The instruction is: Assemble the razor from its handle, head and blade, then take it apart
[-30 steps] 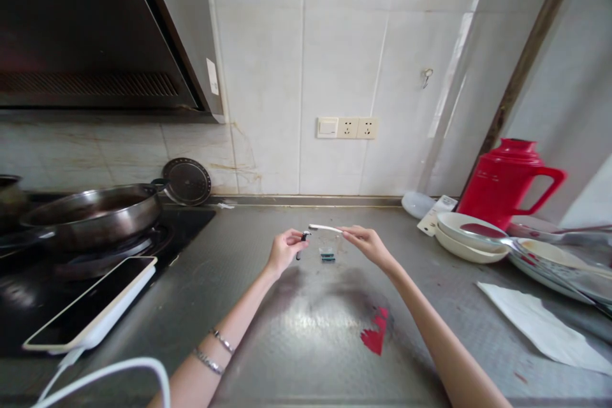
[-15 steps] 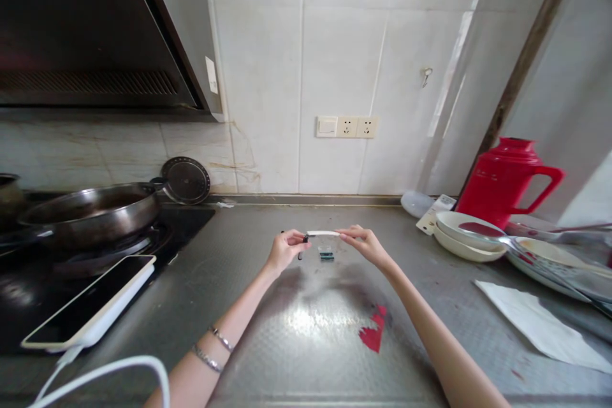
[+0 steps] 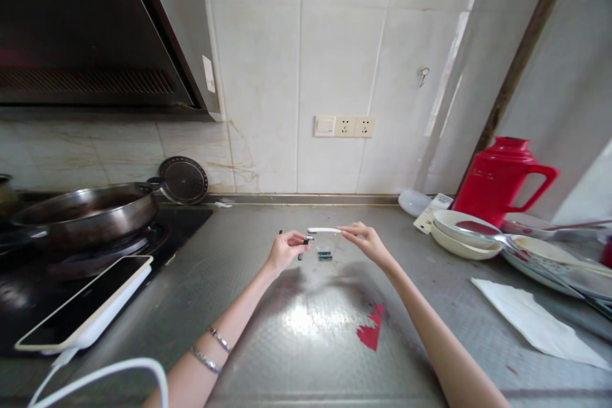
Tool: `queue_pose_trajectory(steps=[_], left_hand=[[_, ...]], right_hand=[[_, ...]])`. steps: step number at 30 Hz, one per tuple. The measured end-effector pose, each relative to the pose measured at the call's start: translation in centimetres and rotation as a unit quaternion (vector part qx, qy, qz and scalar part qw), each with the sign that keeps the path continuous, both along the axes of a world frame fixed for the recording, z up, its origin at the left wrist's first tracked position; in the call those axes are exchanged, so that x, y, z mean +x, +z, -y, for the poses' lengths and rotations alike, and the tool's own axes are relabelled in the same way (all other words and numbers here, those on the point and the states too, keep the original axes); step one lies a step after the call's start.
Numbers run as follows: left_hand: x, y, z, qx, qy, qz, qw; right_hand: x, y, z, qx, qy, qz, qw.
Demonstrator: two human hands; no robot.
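Where the white brush [image 3: 325, 230] is raised: above the grey counter [image 3: 248, 229], at the centre of the dial, it is held nearly level, its darker end pointed at nine o'clock.
Right hand [image 3: 366, 242]: the brush's three-o'clock end is pinched between closed fingertips.
Left hand [image 3: 287, 250]: a small black tool [image 3: 306, 243] with a shiny end is gripped between thumb and fingers, and its full shape is hidden by them. Whether it is touched by the brush cannot be told.
Open room: dull, finely textured metal is stretched from the hands towards six, interrupted by a flat, ragged red scrap [image 3: 371, 328] at five; a small dark-teal piece [image 3: 324, 255] is set just below the brush.
Edges: the counter is bounded at twelve by a straight ledge [image 3: 306, 199] under glossy tiles [image 3: 262, 64], and at nine by a black glass hob [image 3: 189, 223], on which a round steel pan [image 3: 109, 217] is seated.
Bowls [image 3: 461, 247]: pale, smooth and shallow, they are stacked at three, backed by a red flask [image 3: 492, 185] with a looped handle.
Paper [image 3: 535, 319]: thin, white and creased, it is laid at four.
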State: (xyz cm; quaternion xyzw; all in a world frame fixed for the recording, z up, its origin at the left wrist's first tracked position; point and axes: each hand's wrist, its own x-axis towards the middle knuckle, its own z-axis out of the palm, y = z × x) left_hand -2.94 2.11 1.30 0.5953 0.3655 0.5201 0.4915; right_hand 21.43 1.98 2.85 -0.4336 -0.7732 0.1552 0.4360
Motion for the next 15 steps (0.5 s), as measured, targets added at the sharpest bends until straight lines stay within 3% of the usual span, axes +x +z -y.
queue_pose_trajectory(steps=[3,7,12,15], left_hand=[[-0.06,0.01,-0.04,0.005,0.000,-0.003,1.000],[-0.10,-0.17,-0.17,0.008,-0.007,-0.007,1.000],[-0.04,-0.20,-0.13,0.003,-0.002,-0.020,1.000],[-0.02,-0.11,-0.05,-0.001,-0.002,-0.024,1.000]], right_hand=[[-0.09,0.17,0.11,-0.002,0.022,0.003,1.000],[-0.04,0.21,0.11,0.014,-0.020,0.013,1.000],[-0.37,0.59,0.45,0.021,0.015,0.018,0.999],[-0.44,0.77,0.54,0.032,-0.008,0.022,0.999]])
